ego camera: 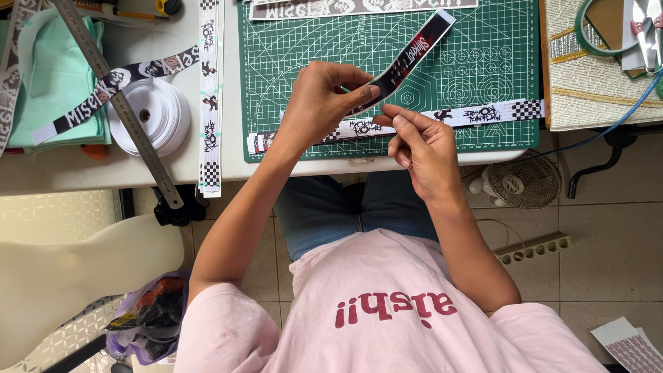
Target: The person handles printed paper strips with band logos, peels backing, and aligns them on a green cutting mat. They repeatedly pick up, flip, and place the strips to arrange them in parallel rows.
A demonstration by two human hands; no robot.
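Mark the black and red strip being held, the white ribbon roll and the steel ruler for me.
black and red strip [419, 47], head view, middle of its raised part.
white ribbon roll [163, 117], head view, right of its top face.
steel ruler [131, 122], head view, mid-length.

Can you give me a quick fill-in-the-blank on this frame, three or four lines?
1. The left hand holds up a black and red printed ____.
2. The cutting mat under the hands is ____ in colour.
3. A long metal ____ lies slanted across the white tape roll.
4. The right hand touches the ____ strip lying flat on the mat.

Missing words: strip; green; ruler; black and white
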